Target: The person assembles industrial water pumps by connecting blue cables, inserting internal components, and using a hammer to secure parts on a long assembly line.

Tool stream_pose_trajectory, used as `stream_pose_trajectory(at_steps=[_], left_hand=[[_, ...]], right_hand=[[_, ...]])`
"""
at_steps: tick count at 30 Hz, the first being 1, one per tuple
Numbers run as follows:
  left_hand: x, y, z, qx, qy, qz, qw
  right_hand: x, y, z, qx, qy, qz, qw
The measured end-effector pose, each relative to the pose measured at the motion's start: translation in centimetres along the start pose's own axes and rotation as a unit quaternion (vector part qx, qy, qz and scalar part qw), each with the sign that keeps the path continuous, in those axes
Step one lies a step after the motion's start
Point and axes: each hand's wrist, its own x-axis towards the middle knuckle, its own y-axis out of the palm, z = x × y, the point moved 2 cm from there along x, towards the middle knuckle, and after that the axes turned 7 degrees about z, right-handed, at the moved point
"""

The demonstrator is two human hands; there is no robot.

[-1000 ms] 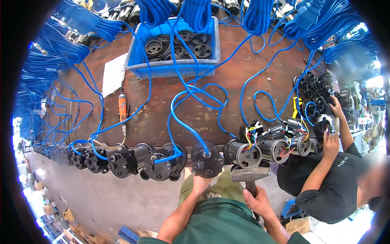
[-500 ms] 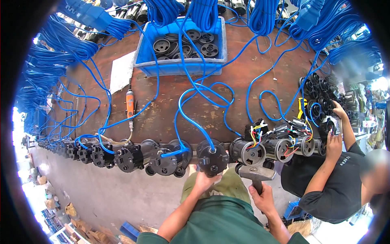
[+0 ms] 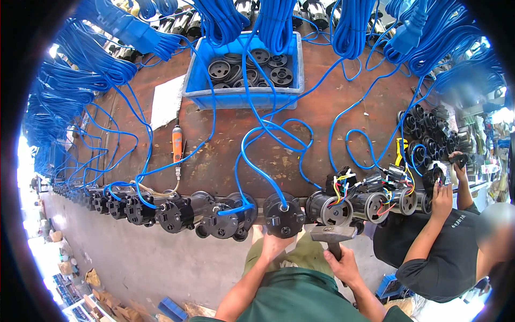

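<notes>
A black-capped motor (image 3: pixel 285 221) with a blue cable coming out of its cap lies at the table's near edge, cap towards me. My left hand (image 3: pixel 274 244) is closed under this motor and holds it from below; the cap hides most of its fingers. Wrapped round the handle of a hammer (image 3: pixel 333 233), my right hand (image 3: pixel 344 266) keeps the metal head just right of the cap, apart from it. To the left lies another capped motor (image 3: pixel 222 221). An open motor (image 3: pixel 333 210) with coloured wires and a bare end plate lies to the right.
A blue crate (image 3: pixel 244 101) of black round plates stands at the back. An orange power screwdriver (image 3: pixel 177 144) lies on the brown table (image 3: pixel 161 161) at left. Blue cable bundles (image 3: pixel 276 27) hang overhead. A co-worker (image 3: pixel 437 252) handles black parts at right.
The whole view has shifted slightly. The hammer has moved a little left, nearer the capped motor. The co-worker's far hand has drawn back from the stacked parts with a small dark piece.
</notes>
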Motion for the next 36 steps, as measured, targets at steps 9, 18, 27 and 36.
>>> stream_pose_trajectory(at_steps=[9, 18, 27, 36], left_hand=[[-0.2, 1.2, 3.5, -0.037, -0.021, -0.012, 0.999], [-1.7, -1.2, 0.0, 0.030, -0.103, 0.100, 0.989], [-0.3, 2.3, -23.4, 0.095, 0.243, 0.150, 0.954], [19.6, 7.4, -23.1, 0.370, -0.105, 0.178, 0.906]], right_hand=[[-0.2, 0.4, -0.7, -0.029, 0.003, 0.008, 1.000], [-2.9, 0.5, -1.4, -0.006, 0.027, -0.061, 0.998], [-5.3, -10.3, 2.7, -0.254, -0.142, -0.392, 0.872], [-1.9, -16.3, -2.4, -0.123, -0.162, -0.380, 0.902]])
